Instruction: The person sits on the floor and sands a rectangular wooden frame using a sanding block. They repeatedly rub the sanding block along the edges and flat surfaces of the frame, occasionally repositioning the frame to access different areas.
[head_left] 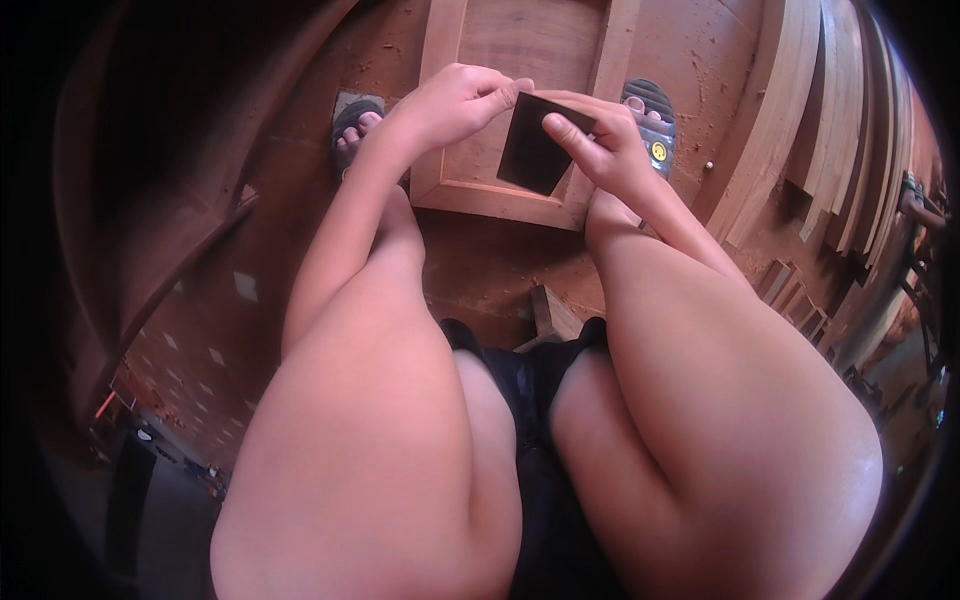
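A black four-sided sheet, which looks like sandpaper, is held tilted above a wooden frame with an inset panel. My right hand grips the sheet's right side, thumb pressed on its dark face and fingers behind it. At the sheet's top left corner, my left hand pinches the edge between thumb and fingers. Some of the left fingers are hidden behind the hand. The frame lies between my feet, its near rail and lower corners showing below my hands.
Several long wooden boards lie along the right side, with shorter wood pieces nearer me. A small wood block rests on the floor between my legs. My sandalled feet flank the frame. Dusty reddish floor shows shavings. A large dark curved piece stands at the left.
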